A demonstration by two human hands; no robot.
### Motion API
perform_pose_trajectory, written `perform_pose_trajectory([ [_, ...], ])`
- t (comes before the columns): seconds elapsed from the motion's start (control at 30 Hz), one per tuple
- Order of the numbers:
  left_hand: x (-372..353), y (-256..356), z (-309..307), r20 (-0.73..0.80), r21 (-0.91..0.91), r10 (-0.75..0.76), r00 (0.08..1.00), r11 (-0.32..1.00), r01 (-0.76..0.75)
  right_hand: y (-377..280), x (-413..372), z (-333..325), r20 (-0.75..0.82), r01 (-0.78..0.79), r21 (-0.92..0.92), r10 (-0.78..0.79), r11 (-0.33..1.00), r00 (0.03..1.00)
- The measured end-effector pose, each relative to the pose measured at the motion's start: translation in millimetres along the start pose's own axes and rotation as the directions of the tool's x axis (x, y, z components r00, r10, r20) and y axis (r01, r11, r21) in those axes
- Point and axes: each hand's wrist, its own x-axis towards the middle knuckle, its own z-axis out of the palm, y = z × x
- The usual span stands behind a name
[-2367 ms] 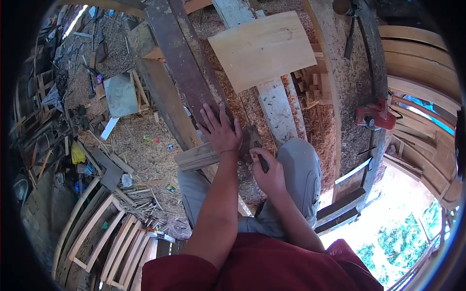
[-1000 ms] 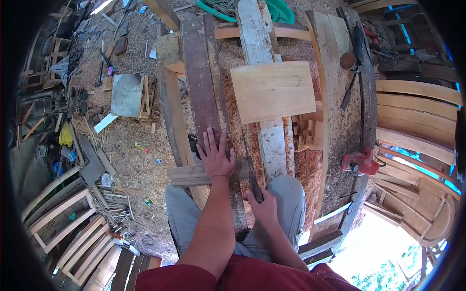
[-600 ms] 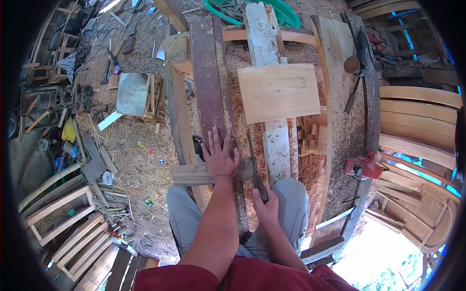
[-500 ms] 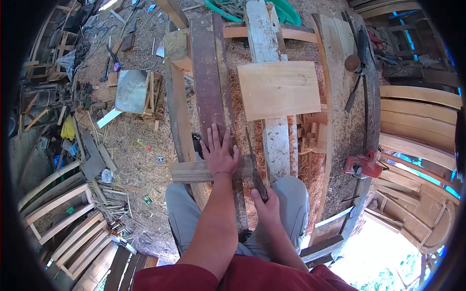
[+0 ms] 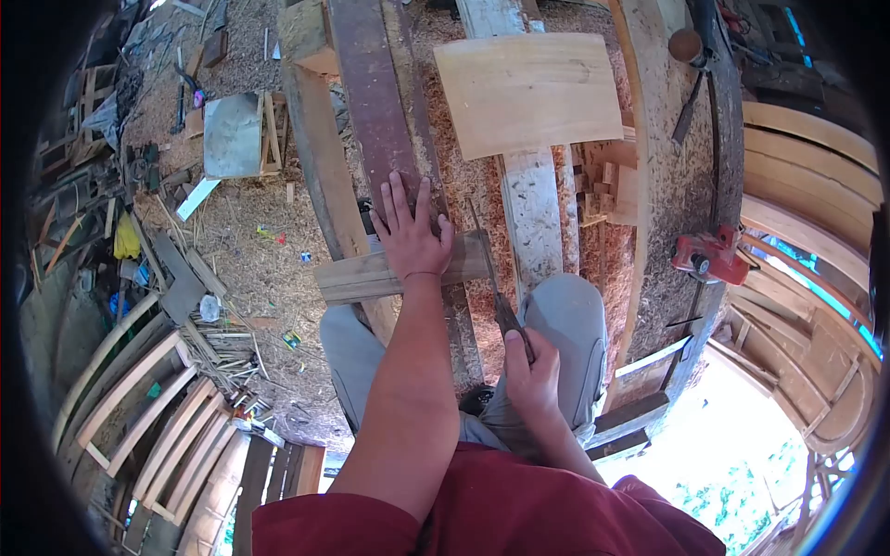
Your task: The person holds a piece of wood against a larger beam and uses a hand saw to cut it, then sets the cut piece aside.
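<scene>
My left hand (image 5: 414, 236) lies with fingers spread across a short piece of wood (image 5: 357, 278), its fingertips reaching onto the dark red plank (image 5: 375, 102) beneath. That short piece rests crosswise on the plank, its right end sticking out past the edge. My right hand (image 5: 533, 371) is wrapped round the dark handle of a handsaw (image 5: 501, 301). The narrow blade points away from me and runs along the right end of the wood, close to my left thumb. Both hands are above my knees.
A pale curved board (image 5: 533, 93) lies over a whitish beam (image 5: 533, 250) ahead. To the right, a thick plank (image 5: 672, 204) carries a red power tool (image 5: 709, 257) and a chisel-like tool (image 5: 687, 109). Wood shavings cover the floor; slatted wooden frames (image 5: 176, 435) stand at the left.
My right hand has drawn the saw back toward me along the wood's end. My left hand keeps its place on the wood. The whole view has shifted, so the bench sits higher in it.
</scene>
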Motion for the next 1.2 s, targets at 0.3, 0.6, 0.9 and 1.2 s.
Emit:
perform_pose_trajectory([
  [0.3,-1.0,1.1,1.1,0.004,0.026,0.019,1.0,0.999,-0.019,-11.4,-3.3,3.4,-0.043,0.008,-0.058,-0.01,0.998,0.999],
  [0.6,0.1,2.0,-7.0,0.07,0.057,0.02,0.997,0.998,-0.024,-7.1,-15.6,4.8,-0.026,-0.001,-0.04,-0.001,0.999,1.0],
  [0.9,-1.3,4.0,-7.3,0.064,0.042,0.024,0.998,0.999,-0.026,-15.8,-16.9,3.3,-0.01,-0.083,-0.002,0.083,0.997,0.997],
  [1.2,-1.4,1.9,-3.8,0.055,0.051,0.044,0.998,0.998,-0.047,-15.1,-3.2,12.5,-0.027,-0.163,-0.093,0.161,0.982,0.987],
])
